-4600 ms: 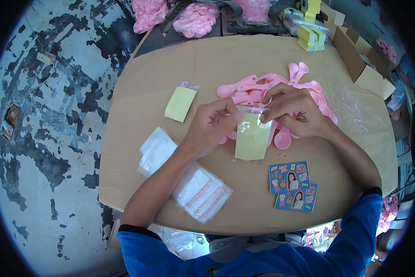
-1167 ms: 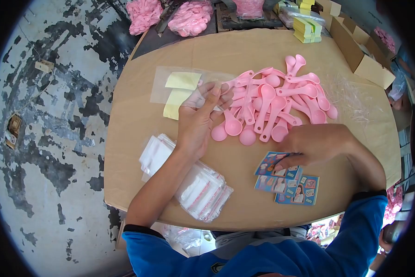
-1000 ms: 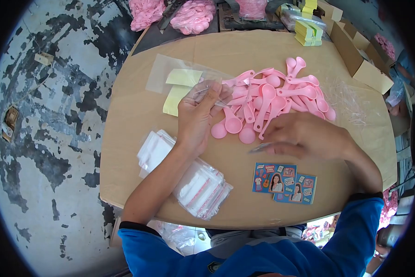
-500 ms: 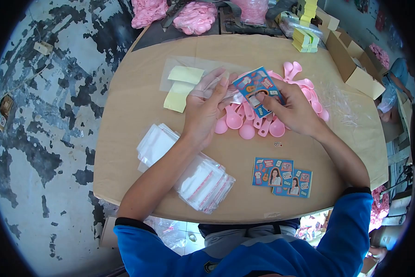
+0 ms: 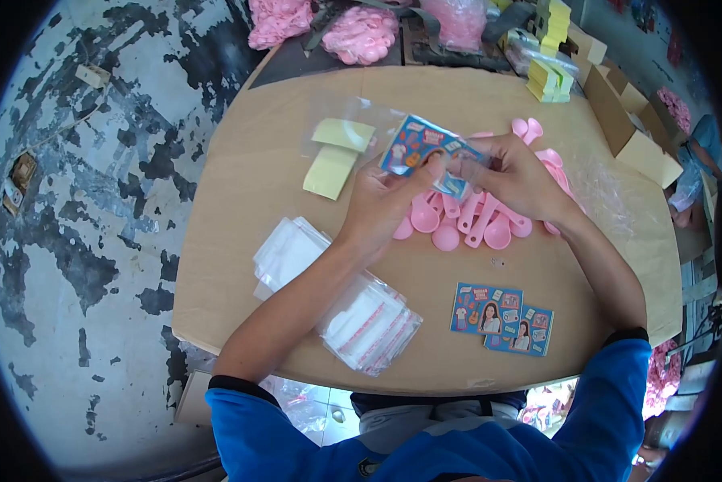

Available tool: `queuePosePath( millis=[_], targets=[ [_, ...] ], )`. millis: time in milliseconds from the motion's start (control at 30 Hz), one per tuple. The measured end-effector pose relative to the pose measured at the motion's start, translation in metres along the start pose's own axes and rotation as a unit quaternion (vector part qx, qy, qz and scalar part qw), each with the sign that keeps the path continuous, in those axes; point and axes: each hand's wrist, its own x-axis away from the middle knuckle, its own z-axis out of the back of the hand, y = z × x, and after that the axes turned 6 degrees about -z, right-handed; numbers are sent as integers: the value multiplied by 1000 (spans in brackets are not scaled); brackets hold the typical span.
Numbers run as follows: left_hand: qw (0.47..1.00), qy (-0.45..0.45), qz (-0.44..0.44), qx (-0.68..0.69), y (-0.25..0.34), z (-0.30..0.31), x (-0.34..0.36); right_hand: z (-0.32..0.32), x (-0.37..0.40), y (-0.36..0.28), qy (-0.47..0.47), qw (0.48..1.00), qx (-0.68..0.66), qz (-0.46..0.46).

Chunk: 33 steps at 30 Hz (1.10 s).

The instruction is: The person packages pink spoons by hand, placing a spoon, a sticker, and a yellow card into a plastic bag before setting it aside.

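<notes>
Both hands meet just above the worktop's middle, at about 12 o'clock from the centre.

- Left hand (image 5: pixel 386 207): fingers curled, thumb tip pressed on the lower edge of a blue sticker card (image 5: pixel 419 147). Closed in a pinch, not a fist.
- Right hand (image 5: pixel 512 181): thumb and forefinger pinched tight on the card's right end, other fingers bent loosely behind.
- The card is held clear of the worktop and tilted, its long side running from 10 o'clock down to 4 o'clock. A clear bag (image 5: pixel 353 120) lies about its left part, with film showing above and to the left. Cannot tell how far the card sits inside.
- Two pale yellow slips (image 5: pixel 337 157) show at 9 o'clock from the card, one overlapping the other, seemingly behind the bag's film.
- Heap of pink spoons (image 5: pixel 475 223) directly under the right hand, spreading to 3 o'clock, bowls pointing mostly toward the person.
- Stack of flat bags with red strips (image 5: pixel 346 309) at 7 o'clock, under the left forearm.
- Two more printed cards (image 5: pixel 501 317) at 5 o'clock, overlapping, flat on the worktop (image 5: pixel 240 265).
- Far edge, 12 to 1 o'clock: sacks of pink pieces (image 5: pixel 362 32), stacks of yellow pads (image 5: pixel 550 76), open cardboard boxes (image 5: pixel 634 136).
- Loose clear film (image 5: pixel 610 193) at 3 o'clock, beside the spoons.
</notes>
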Motion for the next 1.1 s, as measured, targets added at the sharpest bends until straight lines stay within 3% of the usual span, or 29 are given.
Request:
queuePosePath(
  millis=[33, 133, 233, 267, 367, 433, 467, 533, 567, 633, 733, 800, 867, 933, 1000, 1100],
  targets=[
    [998, -21, 23, -60, -2, -2, 2, -3, 1, 4, 5, 1000, -9, 5],
    [989, -39, -140, 7, -8, -13, 2, -5, -1, 14, 21, 999, -24, -9],
    [983, -70, -64, 154, 4, 0, -4, -8, 3, -4, 27, 995, -21, -97],
    [975, -68, -53, 204, 6, 1, -4, -9, 3, -1, 22, 995, -53, -84],
    [981, -61, -44, 178, 7, -4, -3, -8, 0, 5, 8, 994, -89, -70],
    [984, -109, -140, 23, 2, -8, 3, -4, 3, 2, -2, 994, -39, -99],
    [972, -133, -185, -55, 0, -9, 5, -5, 3, 9, -8, 997, -24, -70],
    [978, -96, -184, -25, -6, -7, 5, -13, 1, 12, -16, 1000, 7, -10],
    [980, -77, -185, -10, -8, -5, 5, -12, 6, 6, -22, 997, -68, -16],
    [984, 9, -165, 72, -10, 9, -8, 1, 4, 1, -47, 994, -33, -91],
    [978, 93, -140, 124, -7, 19, -13, 11, 4, 4, -63, 970, 233, 13],
    [978, 100, -146, 107, -7, 17, -13, 12, 8, -3, -88, 892, 431, 101],
    [981, 92, -137, 98, -5, 10, -11, 2, 3, 30, 7, 850, 510, 135],
    [984, 83, -127, 93, -6, 8, -9, -1, 0, 46, 52, 832, 537, 134],
    [985, 75, -124, 94, -5, 9, -8, 2, -3, 50, 44, 846, 521, 108],
    [985, 53, -120, 109, -6, 7, -8, -2, -3, 60, 81, 828, 531, 164]
  ],
)
